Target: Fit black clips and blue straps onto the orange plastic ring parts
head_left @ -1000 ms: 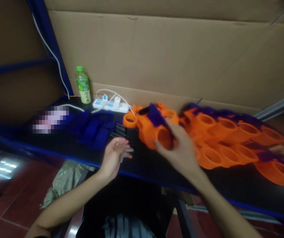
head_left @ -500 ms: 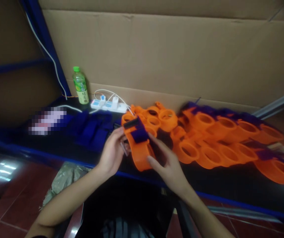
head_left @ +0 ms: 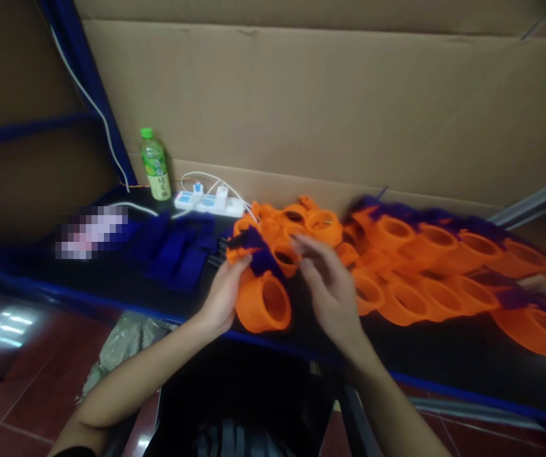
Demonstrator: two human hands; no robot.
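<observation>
My left hand (head_left: 228, 293) grips an orange tape dispenser (head_left: 262, 303) by its upper end. The dispenser has a round hollow drum, turned with its opening to the right, and a dark blue part (head_left: 264, 254) on top. Just to the right, my right hand (head_left: 332, 289) is off the dispenser, its fingers apart and slightly bent, with nothing in them. Behind both hands lies a cluster of similar orange pieces (head_left: 323, 227). Small dark parts (head_left: 216, 257) lie behind my left hand, too blurred to name.
More orange dispensers with blue parts (head_left: 437, 238) fill the right of the black table (head_left: 420, 362). Dark blue pieces (head_left: 178, 254) lie on the left. A power strip (head_left: 211, 203) with cables and a green-capped bottle (head_left: 155, 166) stand by the cardboard wall (head_left: 301, 95).
My right hand has let go of the dispenser and moved slightly right and up. The dispenser has turned in my left hand, so its drum opening now shows.
</observation>
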